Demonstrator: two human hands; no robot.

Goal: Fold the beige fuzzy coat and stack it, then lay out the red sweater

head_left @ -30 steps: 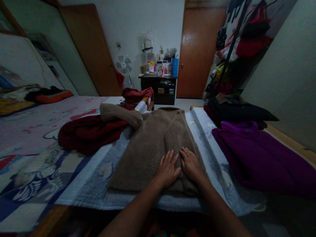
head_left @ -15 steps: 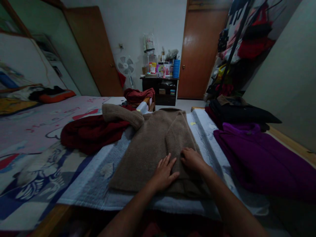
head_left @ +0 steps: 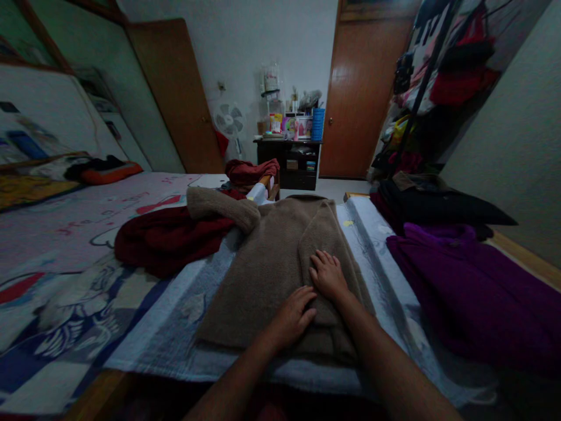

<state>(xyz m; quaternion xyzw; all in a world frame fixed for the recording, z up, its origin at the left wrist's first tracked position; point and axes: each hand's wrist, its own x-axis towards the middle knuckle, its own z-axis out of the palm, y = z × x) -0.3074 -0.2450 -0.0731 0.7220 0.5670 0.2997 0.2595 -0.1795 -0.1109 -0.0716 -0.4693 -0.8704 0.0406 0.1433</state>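
A brown fleece coat (head_left: 258, 275) lies spread on a pale cloth in front of me. Its right-hand sleeve is folded in over the body, while the other sleeve (head_left: 221, 207) sticks out to the left across a dark red garment (head_left: 170, 240). My left hand (head_left: 293, 316) rests on the coat's lower middle, fingers stretched out. Just above and to the right, my right hand (head_left: 328, 273) lies flat on the folded sleeve with its fingers apart. Neither hand grips anything.
A folded purple garment (head_left: 473, 292) and a stack of dark clothes (head_left: 442, 202) sit to the right. At left is a bed with a pink patterned cover (head_left: 109, 199). Farther off stand a fan (head_left: 230, 120), a black cabinet (head_left: 287, 158) and a wooden door (head_left: 357, 99).
My right hand has moved up and left on the folded sleeve and now lies flat there, its fingers stretched out. My left hand stays on the coat. The camera view has shifted slightly.
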